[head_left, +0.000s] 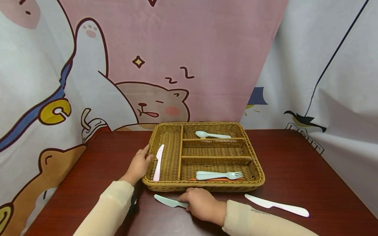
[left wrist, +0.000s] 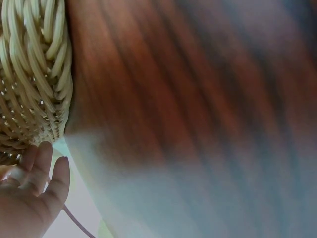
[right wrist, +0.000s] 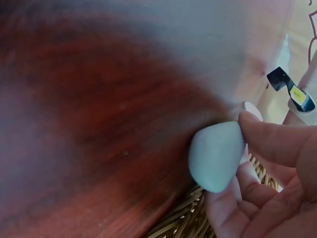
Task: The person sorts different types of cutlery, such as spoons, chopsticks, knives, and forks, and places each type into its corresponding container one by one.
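A mint-green plastic knife (head_left: 168, 201) lies in front of the basket, blade toward the left. My right hand (head_left: 202, 205) pinches its handle between thumb and fingers; in the right wrist view the rounded handle end (right wrist: 218, 156) pokes out of the grip. At the left side of the wicker cutlery basket (head_left: 257, 164), my left hand (head_left: 138, 166) holds the rim, thumb over the top and fingers along the outer wall. Inside the left compartment is a pale pink knife (head_left: 158, 163). The front compartment has a mint fork (head_left: 233, 175) and orange cutlery (head_left: 193, 179) beneath.
A white knife (head_left: 277, 205) lies on the dark red-brown table (head_left: 292, 170) to the right of my right hand. A mint spoon (head_left: 212, 134) is in the basket's back compartment. A printed cloth (head_left: 212, 65) hangs behind the table.
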`<control>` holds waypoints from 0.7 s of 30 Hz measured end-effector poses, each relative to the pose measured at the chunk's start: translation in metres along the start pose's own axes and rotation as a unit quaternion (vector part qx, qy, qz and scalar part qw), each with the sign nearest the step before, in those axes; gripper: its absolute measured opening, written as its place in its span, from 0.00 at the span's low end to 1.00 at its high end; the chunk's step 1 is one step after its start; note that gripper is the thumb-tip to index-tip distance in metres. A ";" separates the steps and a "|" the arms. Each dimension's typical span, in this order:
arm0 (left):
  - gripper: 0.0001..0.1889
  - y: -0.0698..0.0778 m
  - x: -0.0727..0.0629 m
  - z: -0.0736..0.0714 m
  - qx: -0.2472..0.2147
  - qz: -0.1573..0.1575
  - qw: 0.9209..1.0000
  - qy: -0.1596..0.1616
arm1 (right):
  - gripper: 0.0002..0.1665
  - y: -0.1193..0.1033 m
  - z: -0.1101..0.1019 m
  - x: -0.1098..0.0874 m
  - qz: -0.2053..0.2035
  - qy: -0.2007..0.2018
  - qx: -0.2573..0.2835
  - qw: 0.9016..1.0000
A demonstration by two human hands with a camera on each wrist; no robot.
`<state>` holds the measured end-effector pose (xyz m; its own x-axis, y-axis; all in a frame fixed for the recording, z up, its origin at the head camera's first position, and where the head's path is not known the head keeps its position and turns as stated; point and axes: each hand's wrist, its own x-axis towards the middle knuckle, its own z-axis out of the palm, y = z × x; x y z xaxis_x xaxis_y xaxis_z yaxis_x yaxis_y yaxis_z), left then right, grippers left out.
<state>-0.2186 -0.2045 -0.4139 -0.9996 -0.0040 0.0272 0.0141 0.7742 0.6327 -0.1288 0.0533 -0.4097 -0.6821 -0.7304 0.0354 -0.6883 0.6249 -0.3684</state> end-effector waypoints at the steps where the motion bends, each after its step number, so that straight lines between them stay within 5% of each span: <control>1: 0.30 0.000 0.000 0.000 0.000 0.001 1.000 0.001 | 0.22 0.000 -0.001 0.000 0.000 0.000 0.008 1.000; 12: 0.30 0.003 -0.002 -0.001 -0.007 0.001 1.000 -0.003 | 0.18 -0.007 -0.018 -0.005 -0.005 0.042 0.124 0.991; 21: 0.30 -0.001 -0.002 0.000 -0.007 0.018 1.000 0.006 | 0.20 -0.010 -0.039 0.001 0.040 0.093 0.249 0.963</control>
<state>-0.2170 -0.2058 -0.4147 -0.9981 0.0161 0.0587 0.0501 0.7646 0.6426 -0.1322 0.0571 -0.3700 -0.7922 -0.5943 0.1383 -0.4602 0.4330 -0.7751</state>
